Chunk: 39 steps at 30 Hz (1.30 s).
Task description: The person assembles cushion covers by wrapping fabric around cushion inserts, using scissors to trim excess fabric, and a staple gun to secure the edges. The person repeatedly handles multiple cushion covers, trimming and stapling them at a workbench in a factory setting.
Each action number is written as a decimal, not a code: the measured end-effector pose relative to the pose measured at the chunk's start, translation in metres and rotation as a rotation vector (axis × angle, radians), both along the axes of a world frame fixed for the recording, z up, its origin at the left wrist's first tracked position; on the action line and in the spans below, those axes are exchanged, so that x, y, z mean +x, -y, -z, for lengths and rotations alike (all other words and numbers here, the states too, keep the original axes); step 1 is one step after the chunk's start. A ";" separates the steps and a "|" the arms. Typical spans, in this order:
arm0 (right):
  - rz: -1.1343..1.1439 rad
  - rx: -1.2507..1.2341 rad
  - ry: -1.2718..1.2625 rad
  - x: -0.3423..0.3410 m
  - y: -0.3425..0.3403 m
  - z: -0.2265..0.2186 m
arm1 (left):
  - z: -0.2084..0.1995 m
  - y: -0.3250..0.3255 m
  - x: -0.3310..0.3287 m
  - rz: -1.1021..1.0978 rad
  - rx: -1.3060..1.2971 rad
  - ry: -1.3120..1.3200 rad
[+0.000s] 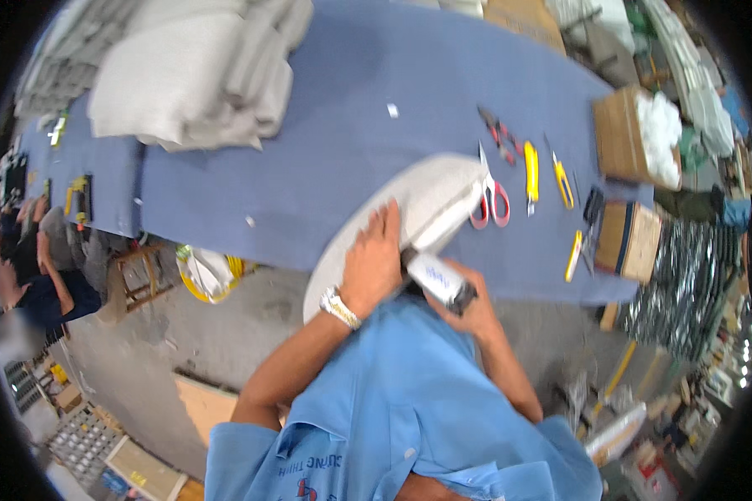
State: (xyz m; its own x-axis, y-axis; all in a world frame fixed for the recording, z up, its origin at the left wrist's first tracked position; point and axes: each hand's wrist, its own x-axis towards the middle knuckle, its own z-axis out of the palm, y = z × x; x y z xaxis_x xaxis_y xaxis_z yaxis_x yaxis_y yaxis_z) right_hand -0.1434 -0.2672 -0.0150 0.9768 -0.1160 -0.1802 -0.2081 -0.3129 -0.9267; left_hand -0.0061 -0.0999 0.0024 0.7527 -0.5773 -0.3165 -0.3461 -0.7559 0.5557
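Observation:
A light grey fabric-covered piece with a curved outer edge lies partly over the front of the blue table, its straight side facing right. My left hand, wearing a metal watch, lies on top of it with fingers stretched out together. In my right hand is a white and black staple gun, pointed at the piece's straight side. The hand wraps round its grip, partly hidden by the tool's body. Red-handled scissors lie right beside the piece's far corner.
On the blue table lie red-handled pliers, yellow cutters and a stack of grey fabric. Two cardboard boxes stand right, one holding white stuffing. Another person is at far left, near a yellow-rimmed basket.

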 end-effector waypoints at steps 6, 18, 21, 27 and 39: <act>-0.162 -0.051 0.042 -0.004 0.024 -0.033 | -0.004 -0.024 0.027 0.017 -0.033 0.090; -0.125 -0.379 0.015 0.040 0.025 0.035 | -0.043 -0.006 0.090 0.009 -0.088 0.132; -0.030 0.073 0.252 0.070 0.031 -0.085 | -0.044 0.013 0.086 -0.079 -0.023 0.166; -0.084 0.645 1.209 0.065 -0.004 -0.280 | -0.020 0.059 0.089 -0.085 -0.037 0.127; -0.810 0.785 1.801 0.130 -0.040 -0.289 | -0.005 0.069 0.052 -0.052 -0.076 0.118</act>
State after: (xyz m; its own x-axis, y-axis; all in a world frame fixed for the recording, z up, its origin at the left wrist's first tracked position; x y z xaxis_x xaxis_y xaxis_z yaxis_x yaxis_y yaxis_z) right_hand -0.0136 -0.2276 0.2740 -0.1263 -0.0706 0.9895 0.7860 0.6014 0.1432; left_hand 0.0462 -0.1690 0.0070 0.8115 -0.5558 -0.1805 -0.3744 -0.7317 0.5695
